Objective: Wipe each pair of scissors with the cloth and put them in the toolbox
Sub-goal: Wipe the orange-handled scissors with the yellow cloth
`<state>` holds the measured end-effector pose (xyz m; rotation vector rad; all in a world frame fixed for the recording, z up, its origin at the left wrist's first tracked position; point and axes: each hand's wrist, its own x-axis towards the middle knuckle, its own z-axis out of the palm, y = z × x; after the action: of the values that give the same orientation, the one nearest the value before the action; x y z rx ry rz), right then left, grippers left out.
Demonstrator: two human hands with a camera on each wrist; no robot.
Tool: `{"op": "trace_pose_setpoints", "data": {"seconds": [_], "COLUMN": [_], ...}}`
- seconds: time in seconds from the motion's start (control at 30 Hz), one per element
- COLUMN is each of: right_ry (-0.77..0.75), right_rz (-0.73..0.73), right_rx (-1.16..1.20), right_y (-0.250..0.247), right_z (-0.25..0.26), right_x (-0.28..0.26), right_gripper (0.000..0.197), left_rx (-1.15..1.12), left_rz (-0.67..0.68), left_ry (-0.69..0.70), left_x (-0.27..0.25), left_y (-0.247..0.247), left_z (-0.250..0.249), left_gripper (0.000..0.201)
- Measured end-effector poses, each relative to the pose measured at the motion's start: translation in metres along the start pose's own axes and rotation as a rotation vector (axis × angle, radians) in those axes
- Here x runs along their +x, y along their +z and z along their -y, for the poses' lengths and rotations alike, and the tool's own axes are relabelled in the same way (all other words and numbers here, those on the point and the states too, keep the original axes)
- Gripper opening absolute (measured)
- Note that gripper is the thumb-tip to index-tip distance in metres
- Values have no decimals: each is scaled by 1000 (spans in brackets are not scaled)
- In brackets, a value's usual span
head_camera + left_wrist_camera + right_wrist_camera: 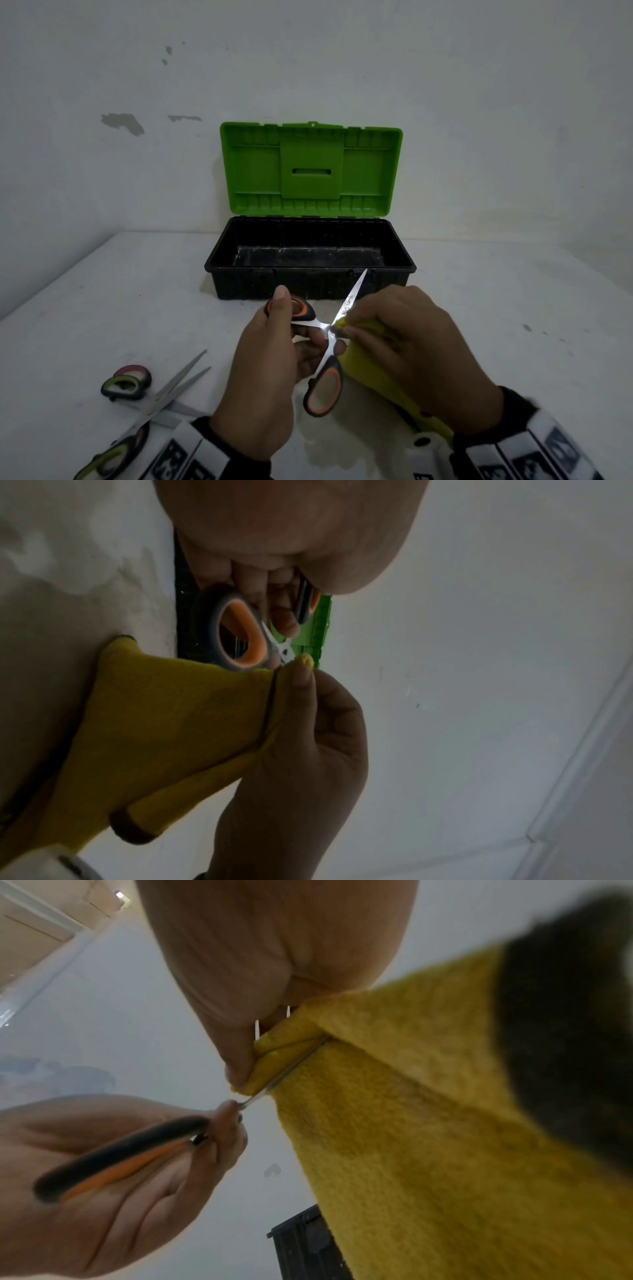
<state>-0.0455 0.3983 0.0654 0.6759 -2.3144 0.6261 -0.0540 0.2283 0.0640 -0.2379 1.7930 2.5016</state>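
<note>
Left hand: the left hand (263,370) grips the orange-handled scissors (325,356) with curled fingers, thumb laid over the upper handle loop; the blades are spread wide apart.
Right hand: the right hand (421,356) pinches a fold of the yellow cloth (373,363) between thumb and fingers, closed round one blade just past the pivot; in the right wrist view the cloth (394,1123) wraps the blade on both sides.
Scissors in hand: held above the table between the two hands, the free blade pointing up and away toward the box.
Cloth: it trails from the right hand back toward the person's wrist.
Other scissors: two pairs of green-handled scissors (144,394) lie crossed on the table, to the left of the left hand and nearer the person.
Toolbox: the toolbox (308,260) stands beyond both hands, black tray open, green lid (310,168) raised upright against the wall.
Surface: a white table (102,308), scuffed.
Room: a white wall (479,102) with chipped paint patches behind the box.
</note>
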Motion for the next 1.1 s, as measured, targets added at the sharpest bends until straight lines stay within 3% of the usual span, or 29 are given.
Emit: {"op": "trace_pose_setpoints", "data": {"seconds": [0.2,0.47,0.63,0.7,0.93,1.1], "right_ry": [-108,211,112,122,391,308], "right_rz": [-62,-174,-193,-202,-341,-206], "right_rx": [-33,187,32,12,109,176], "right_y": [11,15,16,16,14,17], "right_z": [12,21,28,28,13,27], "right_x": [4,3,1,2,7,-1], "right_gripper": [25,9,19,21,21,20], "left_rx": [37,183,306,307,252,278], "left_rz": [-21,26,18,41,57,53], "left_ry": [100,344,437,433,333,341], "left_x": [-5,0,-3,-5,-6,-3], "left_y": [9,6,5,6,9,5], "left_z": [1,2,2,1,4,4], "left_gripper": [44,36,34,36,37,41]}}
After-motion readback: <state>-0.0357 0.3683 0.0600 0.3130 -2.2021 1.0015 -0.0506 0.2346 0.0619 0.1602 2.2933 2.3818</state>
